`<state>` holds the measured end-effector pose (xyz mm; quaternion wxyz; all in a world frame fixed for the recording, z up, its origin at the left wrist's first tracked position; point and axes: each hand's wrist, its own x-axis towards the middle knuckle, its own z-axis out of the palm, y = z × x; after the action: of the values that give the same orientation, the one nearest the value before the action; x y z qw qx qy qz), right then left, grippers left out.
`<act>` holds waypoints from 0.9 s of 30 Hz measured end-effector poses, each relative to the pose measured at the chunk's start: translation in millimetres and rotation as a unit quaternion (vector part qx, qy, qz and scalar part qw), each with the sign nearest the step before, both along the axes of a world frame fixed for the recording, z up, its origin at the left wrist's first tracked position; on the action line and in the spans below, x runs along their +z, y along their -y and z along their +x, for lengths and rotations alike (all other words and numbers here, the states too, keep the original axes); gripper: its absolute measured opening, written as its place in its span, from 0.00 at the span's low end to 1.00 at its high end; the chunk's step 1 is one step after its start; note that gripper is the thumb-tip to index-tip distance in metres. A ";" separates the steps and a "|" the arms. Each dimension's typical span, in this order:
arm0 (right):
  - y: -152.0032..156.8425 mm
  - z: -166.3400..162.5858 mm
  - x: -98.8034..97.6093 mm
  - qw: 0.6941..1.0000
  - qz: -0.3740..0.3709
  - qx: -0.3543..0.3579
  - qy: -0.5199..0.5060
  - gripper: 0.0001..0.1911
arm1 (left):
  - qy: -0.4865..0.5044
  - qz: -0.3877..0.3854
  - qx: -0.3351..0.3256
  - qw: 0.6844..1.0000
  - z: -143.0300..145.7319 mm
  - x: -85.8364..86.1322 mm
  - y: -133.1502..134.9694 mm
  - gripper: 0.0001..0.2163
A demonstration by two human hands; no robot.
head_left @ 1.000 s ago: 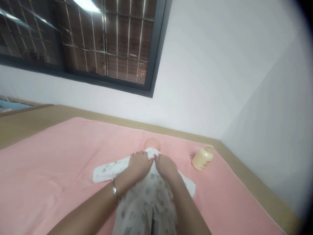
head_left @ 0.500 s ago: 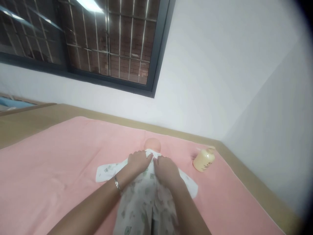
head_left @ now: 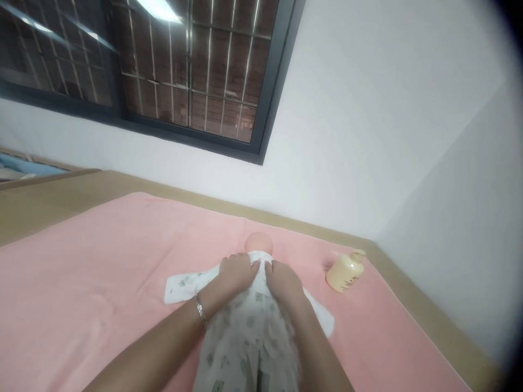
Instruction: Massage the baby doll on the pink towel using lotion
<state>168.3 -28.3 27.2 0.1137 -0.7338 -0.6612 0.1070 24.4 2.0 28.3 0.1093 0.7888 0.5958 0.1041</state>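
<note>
A baby doll lies on a pink sheet, its bald head pointing away from me. It wears a white printed garment with sleeves spread to both sides. My left hand, with a bracelet at the wrist, rests on the doll's chest near the collar, fingers curled onto the cloth. My right hand lies beside it, fingers bent and pinching the garment's front edge. Both thumbs meet at the middle of the chest.
A pale yellow pump bottle lies tilted on the sheet to the right of the doll. A tan mattress edge borders the sheet along white walls. A barred dark window is above.
Both hands stay on the doll's chest and have shifted only slightly toward the collar. The view has drifted a little to the left, so everything sits further right.
</note>
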 end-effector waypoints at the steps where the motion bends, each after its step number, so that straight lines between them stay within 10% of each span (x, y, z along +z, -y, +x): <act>1: 2.4 -3.3 1.0 1.000 0.008 0.000 0.013 0.28 | 0.016 -0.024 0.001 1.000 -1.7 -0.7 -4.3 0.28; 27: -10.4 -13.7 -30.2 0.991 -0.010 -0.113 -0.065 0.26 | 0.172 0.009 0.053 0.984 -8.4 -32.5 -5.6 0.24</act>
<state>154.6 -17.8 -3.1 0.1600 -0.7964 -0.5642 0.1476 16.0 7.7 -4.2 0.1979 0.7275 0.6078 0.2492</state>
